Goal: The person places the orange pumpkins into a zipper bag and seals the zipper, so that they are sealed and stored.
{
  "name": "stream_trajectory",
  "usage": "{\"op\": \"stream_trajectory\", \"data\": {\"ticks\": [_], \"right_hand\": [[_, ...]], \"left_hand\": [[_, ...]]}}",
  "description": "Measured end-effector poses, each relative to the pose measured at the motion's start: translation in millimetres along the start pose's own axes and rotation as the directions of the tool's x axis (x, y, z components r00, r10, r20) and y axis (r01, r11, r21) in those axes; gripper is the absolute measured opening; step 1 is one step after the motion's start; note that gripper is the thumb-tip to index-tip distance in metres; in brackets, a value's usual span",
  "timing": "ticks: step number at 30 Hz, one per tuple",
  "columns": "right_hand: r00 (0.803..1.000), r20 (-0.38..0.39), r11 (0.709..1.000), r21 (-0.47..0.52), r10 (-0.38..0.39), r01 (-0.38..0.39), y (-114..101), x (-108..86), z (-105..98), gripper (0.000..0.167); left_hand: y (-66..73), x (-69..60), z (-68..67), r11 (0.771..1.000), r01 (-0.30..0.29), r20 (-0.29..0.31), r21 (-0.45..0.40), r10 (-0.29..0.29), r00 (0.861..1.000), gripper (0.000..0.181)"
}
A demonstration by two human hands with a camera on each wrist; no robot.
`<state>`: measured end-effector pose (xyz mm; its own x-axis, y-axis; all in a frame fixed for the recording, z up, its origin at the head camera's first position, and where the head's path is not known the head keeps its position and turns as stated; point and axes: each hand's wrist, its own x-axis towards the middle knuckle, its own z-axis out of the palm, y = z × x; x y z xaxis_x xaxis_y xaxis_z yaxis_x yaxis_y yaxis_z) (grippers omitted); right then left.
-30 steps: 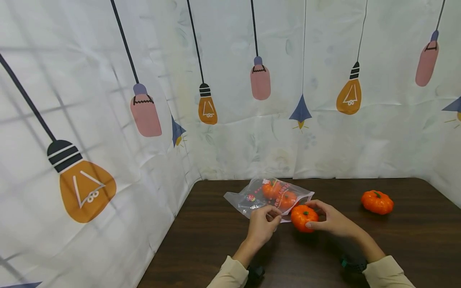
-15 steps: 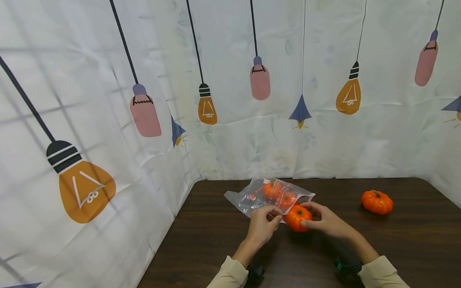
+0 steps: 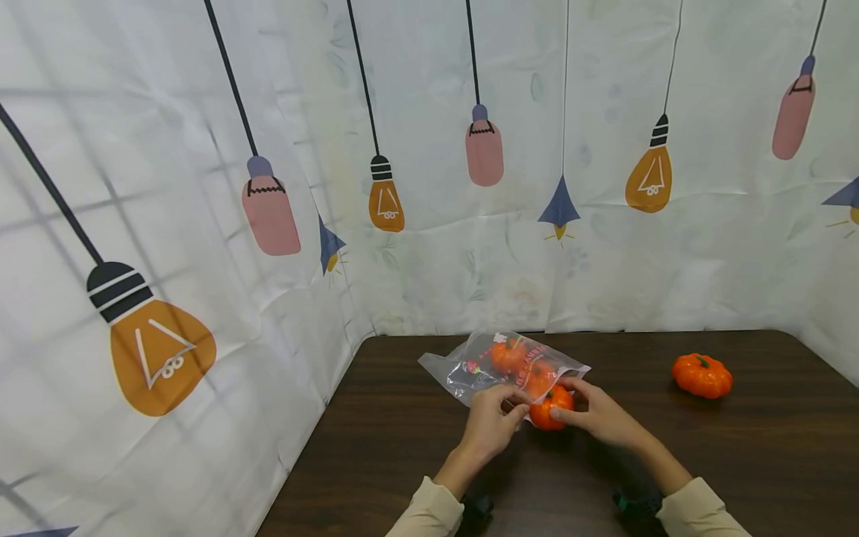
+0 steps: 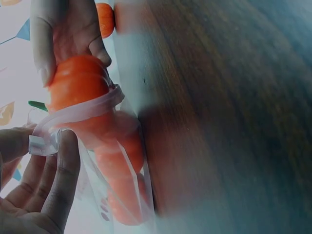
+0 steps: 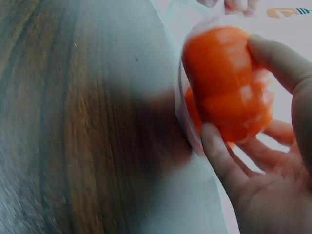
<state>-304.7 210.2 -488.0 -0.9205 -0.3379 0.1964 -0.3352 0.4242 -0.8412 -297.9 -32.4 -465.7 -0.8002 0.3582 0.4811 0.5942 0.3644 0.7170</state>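
My left hand (image 3: 492, 424) pinches the rim of a clear plastic bag (image 3: 451, 373) printed with pink letters. Two small orange pumpkins, one at the back (image 3: 508, 356) and one nearer the mouth (image 3: 539, 377), lie inside it. With thumb and fingers, my right hand (image 3: 597, 416) grips another small pumpkin (image 3: 554, 409) at the bag's mouth. In the left wrist view, the pinkish bag rim (image 4: 80, 111) passes across this pumpkin (image 4: 78, 83), so part of it is within the bag. The right wrist view shows fingers on opposite sides of the pumpkin (image 5: 226, 83).
A single orange pumpkin (image 3: 702, 375) sits apart on the right side of the dark wooden table (image 3: 772, 447). White curtains (image 3: 429, 283) with printed lamps hang behind and at the left of the table.
My right hand has moved left with the pumpkin, bringing it from beside the bag's mouth partly into it. The left hand stays almost in place at the rim.
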Motion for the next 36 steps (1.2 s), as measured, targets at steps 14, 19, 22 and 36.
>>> {"op": "stream_trajectory", "data": {"ticks": [14,19,22,36], "right_hand": [[0.964,-0.251,0.981,-0.147,0.089,-0.129,-14.1,1.5,21.4,0.071],[0.974,-0.195,0.984,-0.109,0.120,-0.143,-20.0,3.1,22.2,0.075],[0.980,-0.161,0.986,-0.103,0.115,-0.132,-21.7,3.9,21.8,0.078],[0.973,-0.219,0.978,-0.177,0.072,-0.112,-26.3,13.8,30.0,0.071]], "left_hand": [[-0.9,0.0,1.2,0.998,0.039,-0.012,-0.040,-0.040,0.999,0.006],[-2.2,0.4,0.6,0.998,0.039,-0.042,-0.048,-0.041,0.998,0.008],[-0.9,0.5,-0.4,0.998,0.044,-0.056,-0.038,-0.046,0.997,0.007],[0.3,0.5,0.4,0.999,-0.030,-0.041,0.015,0.031,0.999,0.009]]}}
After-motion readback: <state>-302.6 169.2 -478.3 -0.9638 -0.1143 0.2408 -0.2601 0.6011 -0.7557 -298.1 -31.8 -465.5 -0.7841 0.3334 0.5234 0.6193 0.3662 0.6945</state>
